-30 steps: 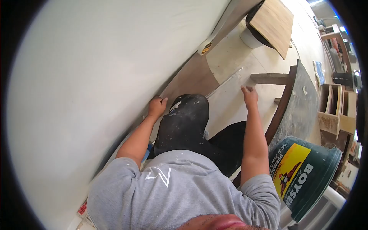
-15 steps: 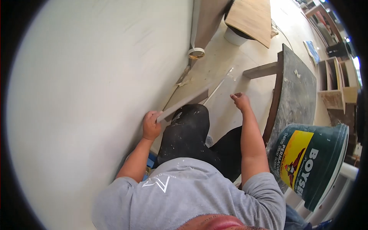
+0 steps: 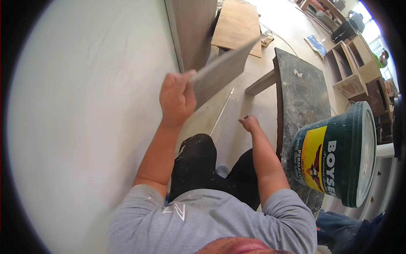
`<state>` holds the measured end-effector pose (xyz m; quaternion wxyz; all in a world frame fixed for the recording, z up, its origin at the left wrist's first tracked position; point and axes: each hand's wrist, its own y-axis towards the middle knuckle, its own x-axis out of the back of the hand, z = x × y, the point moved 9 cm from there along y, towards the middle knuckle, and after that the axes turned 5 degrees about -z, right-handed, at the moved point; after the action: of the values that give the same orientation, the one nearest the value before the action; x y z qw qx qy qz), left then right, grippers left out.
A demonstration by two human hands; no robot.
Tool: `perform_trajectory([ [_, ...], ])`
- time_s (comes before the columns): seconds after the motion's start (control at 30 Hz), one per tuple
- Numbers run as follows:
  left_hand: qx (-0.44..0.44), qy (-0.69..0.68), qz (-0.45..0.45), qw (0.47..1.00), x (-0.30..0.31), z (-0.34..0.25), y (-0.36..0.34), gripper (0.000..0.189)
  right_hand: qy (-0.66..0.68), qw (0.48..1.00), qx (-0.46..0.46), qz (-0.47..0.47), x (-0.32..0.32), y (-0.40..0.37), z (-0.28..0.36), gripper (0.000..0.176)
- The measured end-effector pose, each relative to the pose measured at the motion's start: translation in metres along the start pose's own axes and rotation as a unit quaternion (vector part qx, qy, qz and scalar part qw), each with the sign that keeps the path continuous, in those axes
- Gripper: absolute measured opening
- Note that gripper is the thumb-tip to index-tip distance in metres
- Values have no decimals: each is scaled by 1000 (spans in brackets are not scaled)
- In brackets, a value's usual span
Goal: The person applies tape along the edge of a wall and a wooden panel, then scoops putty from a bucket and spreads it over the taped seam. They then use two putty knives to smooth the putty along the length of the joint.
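Board (image 3: 224,70): thin, flat, grey-brown and straight-edged, held up at a tilt by your left hand (image 3: 179,99); it stretches ahead and to the right of that hand, well apart from your right hand (image 3: 249,122).
Left hand: closed on the near end of the board, thumb and fingers gripping its edge, beside the big smooth white panel (image 3: 93,106); the motion blurs your fingertips.
Right hand: narrow, fingers curled in, near the dark scuffed bench (image 3: 302,89) but not touching it; you cannot tell if something small is inside.
Stick: a long, thin white stick (image 3: 222,112) lies on the pale floor (image 3: 234,99) between your hands, ahead of your knees.
Bucket: a dark green plastic bucket (image 3: 330,154) with a yellow label sits to your right, at the bench.
Beyond: a light brown wooden sheet (image 3: 237,25) shows behind the board's far end, partly overlapped by it in your view.
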<state>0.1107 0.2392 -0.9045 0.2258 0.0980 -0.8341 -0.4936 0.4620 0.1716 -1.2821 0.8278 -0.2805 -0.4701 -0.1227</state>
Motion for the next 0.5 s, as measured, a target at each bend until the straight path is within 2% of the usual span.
perform_trajectory([
  [0.07,-46,13,-106,993,-2,-13,46,18,9,1000,14,-10,0,-1,3,46],
  [0.13,-20,42,-121,992,-24,-8,88,7,9,999,38,-37,-1,4,1,46],
  [0.2,16,-11,-123,992,-66,16,119,17,21,1000,18,-10,2,-2,1,47],
  [0.27,162,-51,-105,980,-117,51,133,30,39,999,1,4,4,-6,3,47],
  [0.37,82,22,-138,987,-167,53,144,23,67,998,-10,-5,8,-12,4,47],
  [0.5,70,41,-119,990,-213,66,154,20,85,996,-4,-25,18,-25,14,46],
])
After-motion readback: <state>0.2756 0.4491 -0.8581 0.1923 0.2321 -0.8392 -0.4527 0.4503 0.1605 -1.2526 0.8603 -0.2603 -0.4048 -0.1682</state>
